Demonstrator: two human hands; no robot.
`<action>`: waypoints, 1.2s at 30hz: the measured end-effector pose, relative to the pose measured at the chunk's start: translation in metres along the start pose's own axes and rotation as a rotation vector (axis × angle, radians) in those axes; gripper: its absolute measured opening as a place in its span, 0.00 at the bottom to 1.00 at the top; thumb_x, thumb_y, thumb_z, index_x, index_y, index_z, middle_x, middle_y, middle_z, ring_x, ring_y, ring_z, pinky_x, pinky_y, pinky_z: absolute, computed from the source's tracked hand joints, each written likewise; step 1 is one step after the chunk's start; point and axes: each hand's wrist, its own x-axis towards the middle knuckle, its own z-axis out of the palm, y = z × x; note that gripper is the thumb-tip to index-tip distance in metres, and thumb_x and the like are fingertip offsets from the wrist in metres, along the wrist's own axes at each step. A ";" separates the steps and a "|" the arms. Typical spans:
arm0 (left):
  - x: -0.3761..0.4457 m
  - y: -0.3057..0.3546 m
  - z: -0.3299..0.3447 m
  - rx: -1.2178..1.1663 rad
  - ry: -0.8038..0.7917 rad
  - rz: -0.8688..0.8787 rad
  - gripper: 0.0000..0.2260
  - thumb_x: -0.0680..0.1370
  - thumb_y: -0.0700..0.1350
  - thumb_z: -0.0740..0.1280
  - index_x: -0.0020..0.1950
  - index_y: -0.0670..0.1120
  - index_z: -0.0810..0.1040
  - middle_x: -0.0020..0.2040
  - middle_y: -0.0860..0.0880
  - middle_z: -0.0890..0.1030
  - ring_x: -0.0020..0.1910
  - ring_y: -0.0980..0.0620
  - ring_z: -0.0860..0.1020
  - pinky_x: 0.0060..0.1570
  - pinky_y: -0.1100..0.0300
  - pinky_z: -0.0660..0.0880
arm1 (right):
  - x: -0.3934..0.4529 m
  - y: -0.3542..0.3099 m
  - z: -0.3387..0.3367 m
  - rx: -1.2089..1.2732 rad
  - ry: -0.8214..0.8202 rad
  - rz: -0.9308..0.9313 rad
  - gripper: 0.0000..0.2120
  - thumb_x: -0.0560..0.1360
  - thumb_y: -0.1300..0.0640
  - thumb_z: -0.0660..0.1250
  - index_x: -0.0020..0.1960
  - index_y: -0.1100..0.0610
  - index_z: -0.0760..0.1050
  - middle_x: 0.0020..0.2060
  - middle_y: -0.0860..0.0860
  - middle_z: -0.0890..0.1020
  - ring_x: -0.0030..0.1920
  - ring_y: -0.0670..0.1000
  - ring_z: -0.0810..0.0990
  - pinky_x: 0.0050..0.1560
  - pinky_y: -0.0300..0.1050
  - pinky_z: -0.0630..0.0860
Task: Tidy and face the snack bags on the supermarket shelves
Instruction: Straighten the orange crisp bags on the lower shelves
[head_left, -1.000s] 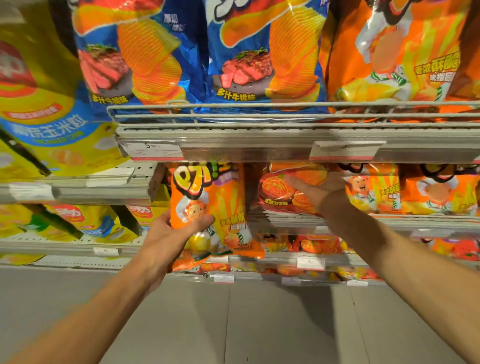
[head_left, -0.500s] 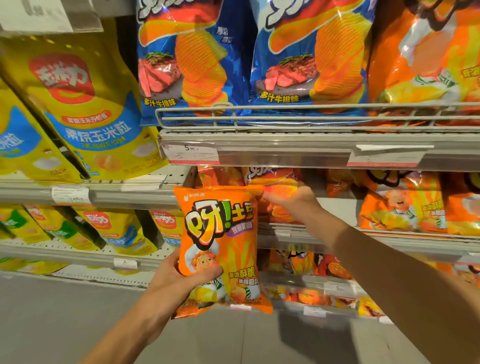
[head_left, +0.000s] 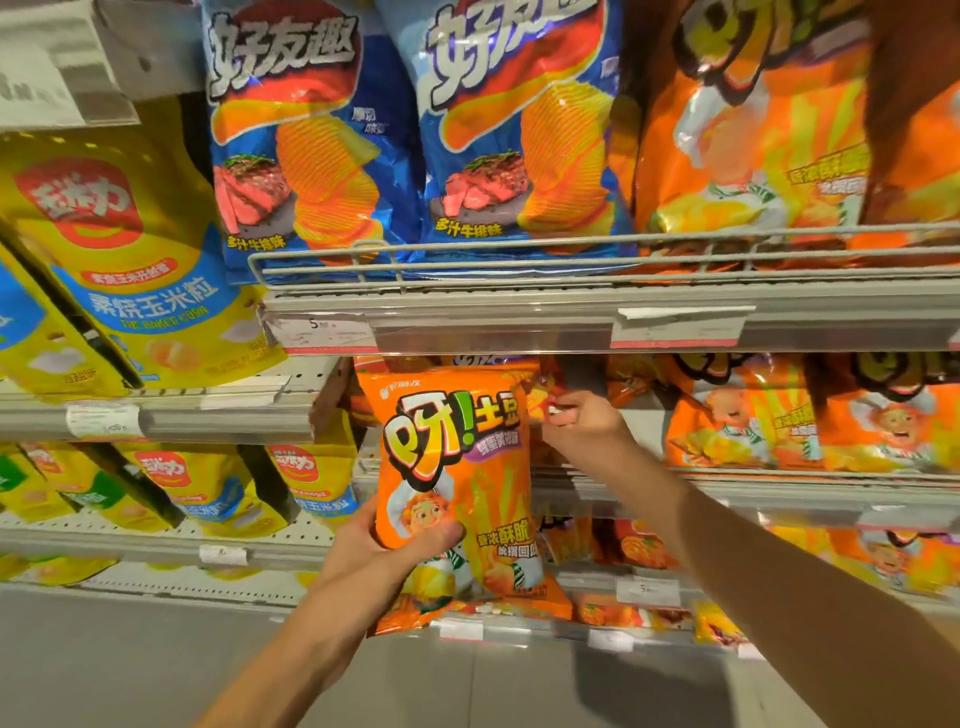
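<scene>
Orange snack bag (head_left: 457, 483) (chef cartoon) upright, gripped by left hand (head_left: 384, 551); right hand (head_left: 582, 423) pinches another.

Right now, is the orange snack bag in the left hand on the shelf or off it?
Off it. The left hand holds the orange bag upright in front of the shelf, label facing out.

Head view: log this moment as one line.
left hand holds orange bag upright | right hand pinches bag behind it | shelf above
</scene>
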 end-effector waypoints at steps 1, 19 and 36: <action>0.003 0.002 0.009 -0.002 0.003 0.010 0.27 0.65 0.52 0.81 0.61 0.52 0.80 0.55 0.47 0.85 0.55 0.45 0.84 0.61 0.43 0.77 | -0.009 0.006 -0.012 0.070 0.025 -0.036 0.18 0.72 0.48 0.78 0.56 0.51 0.76 0.46 0.47 0.84 0.41 0.42 0.84 0.37 0.34 0.79; 0.105 0.059 0.155 0.135 0.077 0.187 0.23 0.70 0.49 0.79 0.61 0.48 0.75 0.50 0.47 0.86 0.45 0.48 0.86 0.41 0.54 0.81 | -0.069 0.099 -0.162 0.716 0.202 0.469 0.19 0.82 0.50 0.67 0.55 0.68 0.78 0.48 0.61 0.86 0.42 0.55 0.86 0.30 0.41 0.80; 0.133 0.061 0.144 0.569 -0.232 0.008 0.05 0.77 0.57 0.69 0.51 0.61 0.79 0.27 0.47 0.69 0.24 0.50 0.65 0.25 0.60 0.64 | -0.061 0.115 -0.157 0.728 0.283 0.387 0.14 0.79 0.54 0.72 0.50 0.67 0.82 0.43 0.59 0.88 0.43 0.55 0.88 0.41 0.42 0.83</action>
